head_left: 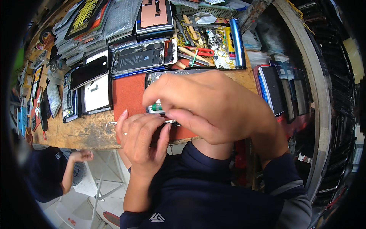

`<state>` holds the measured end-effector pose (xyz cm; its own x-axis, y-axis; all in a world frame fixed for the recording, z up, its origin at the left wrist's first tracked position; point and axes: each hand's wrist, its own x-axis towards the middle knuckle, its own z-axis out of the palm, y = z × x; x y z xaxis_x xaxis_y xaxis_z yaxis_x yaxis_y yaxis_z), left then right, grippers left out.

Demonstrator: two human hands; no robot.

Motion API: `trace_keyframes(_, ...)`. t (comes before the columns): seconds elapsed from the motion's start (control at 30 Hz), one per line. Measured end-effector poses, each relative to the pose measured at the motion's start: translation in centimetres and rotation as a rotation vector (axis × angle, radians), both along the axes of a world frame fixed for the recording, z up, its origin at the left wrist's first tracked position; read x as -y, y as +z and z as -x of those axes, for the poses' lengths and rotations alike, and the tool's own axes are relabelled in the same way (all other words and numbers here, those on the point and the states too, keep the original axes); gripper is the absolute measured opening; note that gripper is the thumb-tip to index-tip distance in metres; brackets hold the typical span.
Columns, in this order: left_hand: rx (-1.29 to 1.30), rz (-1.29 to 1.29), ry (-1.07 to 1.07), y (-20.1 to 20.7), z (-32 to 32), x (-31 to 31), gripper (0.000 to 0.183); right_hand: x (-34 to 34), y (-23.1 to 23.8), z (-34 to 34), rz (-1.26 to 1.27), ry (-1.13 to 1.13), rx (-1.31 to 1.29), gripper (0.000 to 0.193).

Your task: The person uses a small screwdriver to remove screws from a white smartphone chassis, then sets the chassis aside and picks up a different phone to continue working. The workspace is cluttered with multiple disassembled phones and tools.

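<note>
My right hand (206, 103) bends over the near part of a red-orange mat (127, 91), its fingers closed; what they hold is hidden behind the hand. Beside it, lower left, my left hand (143, 139) has its fingers bent and its thumb close to the index finger. Between the two hands a small, thin pale piece (170, 121) shows at the left fingertips, mostly covered. Partly under my right hand lies an opened device in a dark-edged tray (152, 76). A small green cylinder (156, 107) shows beside the right fingers.
Behind the mat lies an opened phone with its battery (139, 57) showing. Left are a black phone screen (89, 72) and stacked bubble-wrapped packets (80, 42). A tool tray (213, 63) is at the back. Phones (272, 89) stand at right. Another person's hand (82, 155) is at lower left.
</note>
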<state>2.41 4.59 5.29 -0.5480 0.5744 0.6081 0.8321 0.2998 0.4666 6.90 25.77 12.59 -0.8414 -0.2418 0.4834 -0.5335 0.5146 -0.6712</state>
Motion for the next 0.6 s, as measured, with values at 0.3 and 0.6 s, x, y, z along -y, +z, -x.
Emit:
trace_keyframes(0.3,0.001,-0.051,-0.011,-0.3,0.1,0.2,0.027,0.5,2.7,1.0,-0.181,0.18,0.101,0.021)
trace_keyframes(0.6,-0.012,-0.041,-0.011,-0.1,0.3,-0.2,0.023,0.4,3.5,0.6,-0.32,0.08,0.181,0.022)
